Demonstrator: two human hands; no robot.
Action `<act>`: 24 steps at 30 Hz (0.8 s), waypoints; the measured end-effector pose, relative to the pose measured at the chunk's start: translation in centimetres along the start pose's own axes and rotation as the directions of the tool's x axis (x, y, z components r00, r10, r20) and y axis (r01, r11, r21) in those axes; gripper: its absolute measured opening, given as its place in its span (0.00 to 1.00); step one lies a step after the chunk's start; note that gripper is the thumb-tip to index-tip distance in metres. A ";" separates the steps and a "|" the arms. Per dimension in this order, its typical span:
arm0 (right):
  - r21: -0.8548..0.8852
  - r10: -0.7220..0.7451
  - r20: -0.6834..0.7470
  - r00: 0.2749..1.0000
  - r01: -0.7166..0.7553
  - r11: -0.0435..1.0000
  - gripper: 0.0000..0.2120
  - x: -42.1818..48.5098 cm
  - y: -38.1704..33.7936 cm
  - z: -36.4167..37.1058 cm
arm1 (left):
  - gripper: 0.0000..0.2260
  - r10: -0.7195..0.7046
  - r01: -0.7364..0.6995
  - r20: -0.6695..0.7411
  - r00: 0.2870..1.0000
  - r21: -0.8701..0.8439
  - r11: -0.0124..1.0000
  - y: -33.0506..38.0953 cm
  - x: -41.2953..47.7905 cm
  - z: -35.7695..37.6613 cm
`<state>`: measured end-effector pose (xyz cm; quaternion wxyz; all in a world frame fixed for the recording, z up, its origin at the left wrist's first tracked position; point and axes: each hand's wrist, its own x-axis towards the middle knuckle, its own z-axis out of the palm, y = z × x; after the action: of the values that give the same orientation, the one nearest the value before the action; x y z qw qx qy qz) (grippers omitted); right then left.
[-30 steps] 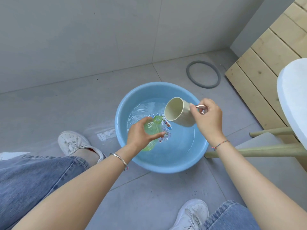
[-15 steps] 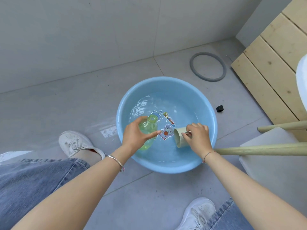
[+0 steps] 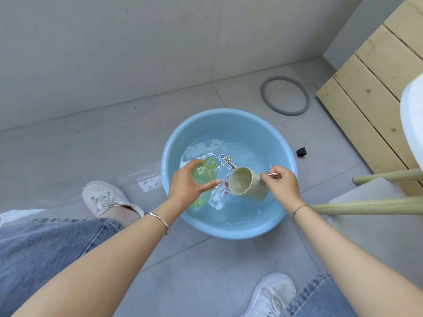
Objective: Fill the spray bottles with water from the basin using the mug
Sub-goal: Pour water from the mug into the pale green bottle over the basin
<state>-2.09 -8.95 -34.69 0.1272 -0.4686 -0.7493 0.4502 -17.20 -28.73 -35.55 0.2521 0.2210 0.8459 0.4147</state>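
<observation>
One green spray bottle, its neck open with no spray top on it, sits in the left hand. The fingers wrap round the bottle's body, and the thumb lies straight across the front. The neck sticks out just past the fingertips, tilted away from the person. One cream mug hangs from the right hand, whose curled fingers pinch the mug's single coppery handle. The mug is tipped so that its mouth faces the left thumb, with the rim just beside the thumb's tip. Whether they touch is unclear. Both hands are held over the one blue basin, with water lying below the fingers. Each wrist bears one band: a silver bangle on the left and a thin thread on the right. Well beyond the right fingers lie one grey ring and one small black block. Two white shoes rest on the floor, and two pale wooden legs reach in beside the right wrist.
</observation>
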 end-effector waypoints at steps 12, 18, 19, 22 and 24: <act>0.358 -0.211 -0.090 0.973 0.230 0.905 0.20 -0.8 -8.6 -4.3 | 0.34 0.041 -0.041 0.003 0.999 0.015 0.999 2.7 -1.1 0.4; 0.178 -0.378 -0.137 0.916 0.398 0.900 0.19 -1.8 -10.8 -5.6 | 0.33 0.065 -0.066 0.013 0.998 0.033 0.997 3.6 -1.5 0.8; 0.131 -0.412 -0.148 0.899 0.430 0.893 0.20 -2.0 -11.1 -5.7 | 0.33 0.067 -0.068 0.011 0.998 0.036 0.997 3.7 -1.5 0.9; 0.007 -0.508 -0.156 0.847 0.516 0.857 0.20 -2.5 -11.4 -5.9 | 0.33 0.065 -0.066 0.012 0.998 0.039 0.997 3.9 -1.7 0.9; -0.056 -0.562 -0.138 0.816 0.560 0.827 0.18 -2.7 -11.6 -6.0 | 0.33 0.070 -0.070 0.011 0.998 0.049 0.996 4.1 -1.6 0.9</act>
<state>-3.82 -9.63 -21.45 0.3065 -0.2605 -0.8452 0.3518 -14.72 -26.90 -32.31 0.2356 0.2586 0.8466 0.4011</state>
